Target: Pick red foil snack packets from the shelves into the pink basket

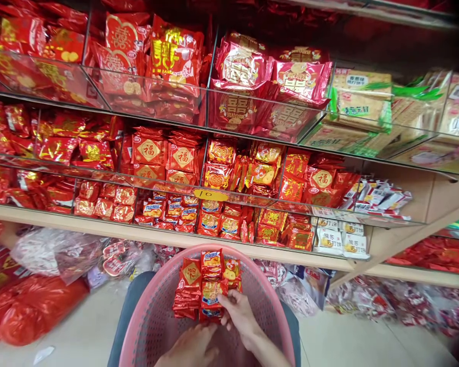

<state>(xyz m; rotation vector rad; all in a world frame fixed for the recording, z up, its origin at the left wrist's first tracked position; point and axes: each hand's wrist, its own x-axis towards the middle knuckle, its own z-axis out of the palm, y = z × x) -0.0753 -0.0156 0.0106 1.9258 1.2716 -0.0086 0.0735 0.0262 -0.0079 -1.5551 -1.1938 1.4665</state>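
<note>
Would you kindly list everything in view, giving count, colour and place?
Shelf unit: one, tan-edged, ahead
Red packets: many, red, across the shelves
Magenta packets: several, magenta, upper shelf middle
Cream packets: several, cream and green, upper shelf right
White packets: many, mainly white, lower shelves' right end
Tag: one, yellow, shelf front
Red bags: count unclear, red, floor left
Clear bags: several, clear, beneath the shelves
Basket: one, pink, bottom centre
Basket packets: several, mostly red, stacked inside it
Legs: two, dark, flanking the basket
Left hand: one, bare, inside basket
Right hand: one, bare, touching basket packets
</note>
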